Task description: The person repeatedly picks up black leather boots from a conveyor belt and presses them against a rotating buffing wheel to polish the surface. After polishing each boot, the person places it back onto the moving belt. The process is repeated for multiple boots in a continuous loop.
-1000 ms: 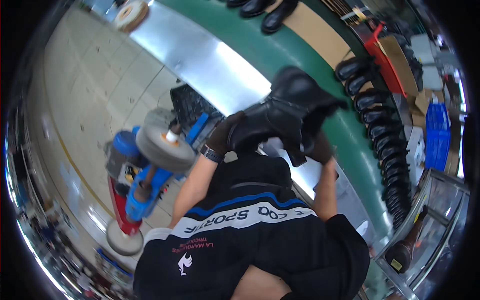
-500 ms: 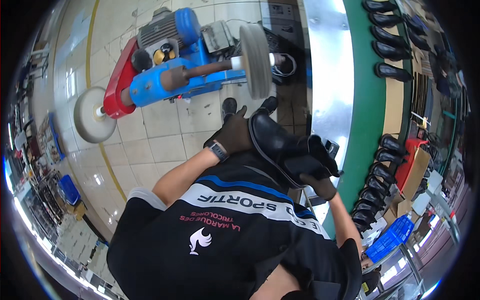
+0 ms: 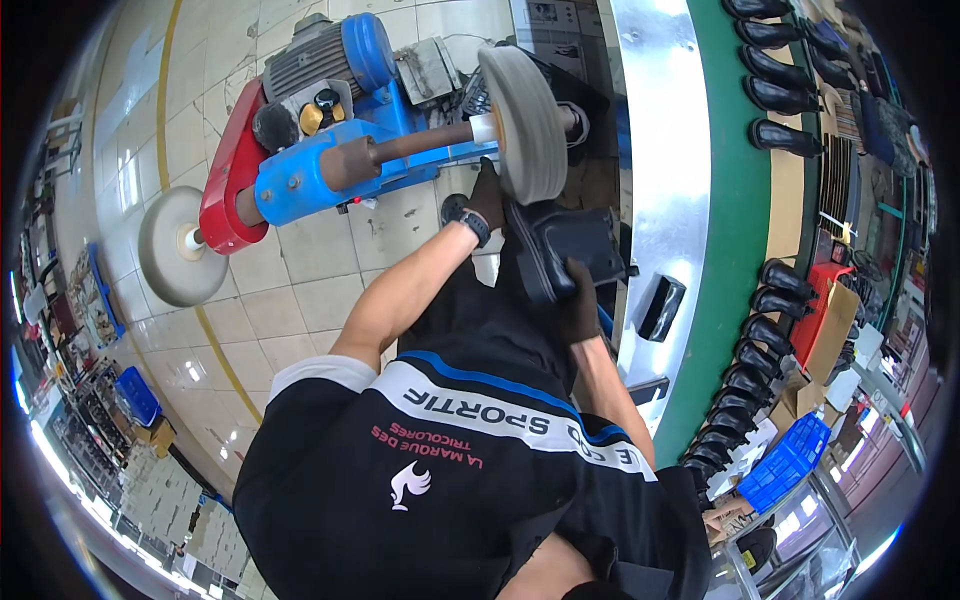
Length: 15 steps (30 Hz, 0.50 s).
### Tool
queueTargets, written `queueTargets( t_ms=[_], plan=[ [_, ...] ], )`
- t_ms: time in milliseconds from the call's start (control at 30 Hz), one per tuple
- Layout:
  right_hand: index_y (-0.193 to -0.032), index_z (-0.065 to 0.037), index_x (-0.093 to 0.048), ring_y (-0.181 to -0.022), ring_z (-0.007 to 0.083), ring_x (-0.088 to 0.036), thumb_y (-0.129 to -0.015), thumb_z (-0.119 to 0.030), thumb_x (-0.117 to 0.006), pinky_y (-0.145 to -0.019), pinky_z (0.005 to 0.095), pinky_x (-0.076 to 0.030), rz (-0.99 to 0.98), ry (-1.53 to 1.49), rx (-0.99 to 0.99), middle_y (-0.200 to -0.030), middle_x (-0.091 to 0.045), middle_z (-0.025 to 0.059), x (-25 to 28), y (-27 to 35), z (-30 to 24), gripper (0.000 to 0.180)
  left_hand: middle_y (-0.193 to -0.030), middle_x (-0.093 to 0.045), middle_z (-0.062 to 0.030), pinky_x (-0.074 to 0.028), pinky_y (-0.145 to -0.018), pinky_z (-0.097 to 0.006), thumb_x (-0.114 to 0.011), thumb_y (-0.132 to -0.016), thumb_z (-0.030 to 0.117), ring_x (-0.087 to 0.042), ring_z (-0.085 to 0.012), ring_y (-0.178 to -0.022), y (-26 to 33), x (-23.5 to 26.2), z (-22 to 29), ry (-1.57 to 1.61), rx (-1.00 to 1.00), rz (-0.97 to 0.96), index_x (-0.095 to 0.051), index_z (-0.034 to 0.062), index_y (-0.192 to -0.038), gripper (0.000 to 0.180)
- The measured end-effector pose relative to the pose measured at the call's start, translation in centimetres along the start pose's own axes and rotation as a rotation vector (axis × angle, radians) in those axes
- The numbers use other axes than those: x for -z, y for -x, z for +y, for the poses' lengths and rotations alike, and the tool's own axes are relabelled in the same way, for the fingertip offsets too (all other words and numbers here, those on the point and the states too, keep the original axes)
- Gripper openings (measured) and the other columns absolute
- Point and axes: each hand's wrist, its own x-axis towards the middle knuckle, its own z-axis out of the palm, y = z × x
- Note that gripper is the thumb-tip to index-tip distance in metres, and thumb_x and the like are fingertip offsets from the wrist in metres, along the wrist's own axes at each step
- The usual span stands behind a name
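A black leather boot [image 3: 575, 245] is held between my two hands, just below the rim of the pale buffing wheel [image 3: 530, 125]. It appears to touch the wheel's lower edge. My left hand [image 3: 487, 197], in a dark glove, grips the boot's left end; part of its fingers is hidden. My right hand [image 3: 577, 310], gloved too, is closed around the boot's near side. The wheel sits on the right end of the shaft of a blue polishing machine [image 3: 310, 175].
A second pale wheel [image 3: 180, 245] is on the machine's left end, beside a red belt guard [image 3: 232, 170]. At right runs a metal ledge [image 3: 665, 150] bearing a black block [image 3: 661, 308]. Beyond the green surface [image 3: 735, 220] stand rows of black boots [image 3: 780, 95] and a blue crate [image 3: 787, 462].
Both hands have moved the boot forward, up to the wheel, and turned it. My right hand has shifted leftward, uncovering the black block on the ledge.
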Motion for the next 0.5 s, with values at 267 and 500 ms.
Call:
queueTargets(
  t_ms=[267, 500],
  plan=[
    [-0.114, -0.005, -0.062, -0.1, 0.0253, -0.065, -0.09, -0.034, -0.058, -0.086, 0.0388, -0.054, -0.061, 0.49, 0.247, -0.107, -0.067, 0.0121, 3.3, -4.4, 1.5, 0.038, -0.148, -0.042, -0.0146, -0.028, -0.115, -0.044, -0.02, -0.087, 0.081, -0.041, -0.0309, -0.136, -0.6, -0.4, 2.4, -0.006, 0.047, -0.091, -0.034, 0.0077, -0.149, 0.097],
    [-0.136, -0.003, -0.05, -0.12, 0.0264, -0.055, -0.079, -0.005, -0.07, -0.103, 0.0398, -0.043, 0.082, 1.111, 0.357, -0.131, -0.057, 0.016, 4.3, 9.4, -0.3, 0.06, -0.133, -0.055, -0.0164, -0.032, -0.112, -0.045, -0.028, -0.098, 0.062, -0.057, -0.0282, -0.117, 8.6, -3.6, -0.1, 0.166, 0.24, -0.121, -0.045, 0.0061, -0.137, 0.071]
  ],
)
